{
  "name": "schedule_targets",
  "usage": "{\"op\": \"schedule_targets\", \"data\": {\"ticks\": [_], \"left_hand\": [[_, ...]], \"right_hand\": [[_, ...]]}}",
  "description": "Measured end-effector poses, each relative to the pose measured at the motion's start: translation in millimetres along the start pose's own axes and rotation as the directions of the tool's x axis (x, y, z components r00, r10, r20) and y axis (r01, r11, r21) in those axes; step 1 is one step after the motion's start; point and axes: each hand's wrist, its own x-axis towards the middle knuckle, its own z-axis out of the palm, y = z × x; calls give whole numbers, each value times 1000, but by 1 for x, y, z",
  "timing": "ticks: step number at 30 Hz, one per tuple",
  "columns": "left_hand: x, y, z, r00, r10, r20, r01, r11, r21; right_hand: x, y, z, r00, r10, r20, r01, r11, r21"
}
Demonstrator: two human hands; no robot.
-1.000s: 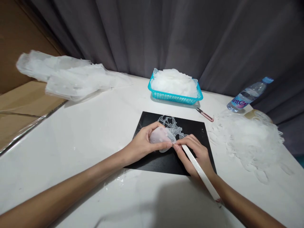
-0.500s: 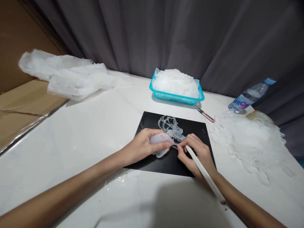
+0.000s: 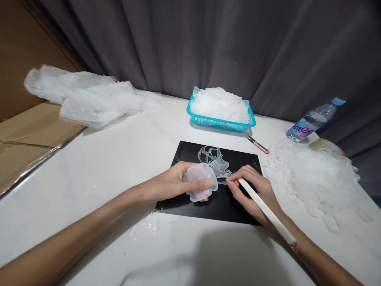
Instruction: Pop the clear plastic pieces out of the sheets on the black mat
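My left hand (image 3: 178,180) is closed around a small translucent, frosted piece (image 3: 199,176) with a scalloped rim, the thumb pressed across its face. To the right, my right hand (image 3: 250,188) grips a slim white-handled tool (image 3: 264,210) like a pen, its handle lying back over the wrist. The tool's tip is hidden at the fingertips, so its kind cannot be told. Beyond the hands, a tangle of thin clear trimmings (image 3: 216,161) lies on a black mat (image 3: 190,212). Some strands reach the right fingertips.
A blue basket (image 3: 222,123) heaped with white translucent pieces stands at the back. Pink-handled snips (image 3: 258,145) lie to its right, near a water bottle (image 3: 312,119) and a spread pile of clear scraps (image 3: 321,178). Filled plastic bags (image 3: 92,99) and cardboard (image 3: 35,127) are at left.
The translucent piece has turned so its flat face shows toward me. My right hand has drawn slightly right, away from the piece, with the white-handled tool still in it.
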Motion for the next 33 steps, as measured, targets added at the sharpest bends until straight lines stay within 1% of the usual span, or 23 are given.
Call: {"op": "schedule_targets", "data": {"ticks": [4,8,10,12,15,18,21,24,27,33], "left_hand": [[0,2,-1,1000,2,16,-2,1000,6],[-2,4,0,999,-20,-45,22,999,28],[-2,4,0,996,-25,-83,30,998,62],[-2,2,0,995,-21,-96,30,995,95],[-1,-4,0,996,-6,-90,16,994,112],[1,-8,-1,997,15,-74,-7,994,108],[2,-9,-1,1000,0,-29,2,996,90],[2,-6,0,1000,-20,2,19,997,77],[2,-6,3,1000,-15,-16,17,994,111],[1,-10,6,999,-42,-12,44,988,145]], "right_hand": [[0,1,-3,999,37,-3,-37,999,29],[-2,5,-4,994,98,-40,-95,993,71],[-3,8,-1,997,75,-28,-73,995,64],[-4,9,3,1000,23,11,-24,998,51],[-8,8,13,995,-43,85,38,998,57],[-10,6,19,989,-60,138,47,994,96],[-9,3,20,986,-35,160,4,982,191],[-6,0,18,989,46,139,-82,961,265],[-4,0,18,989,76,125,-110,951,289],[-8,2,21,981,124,149,-161,948,275]]}}
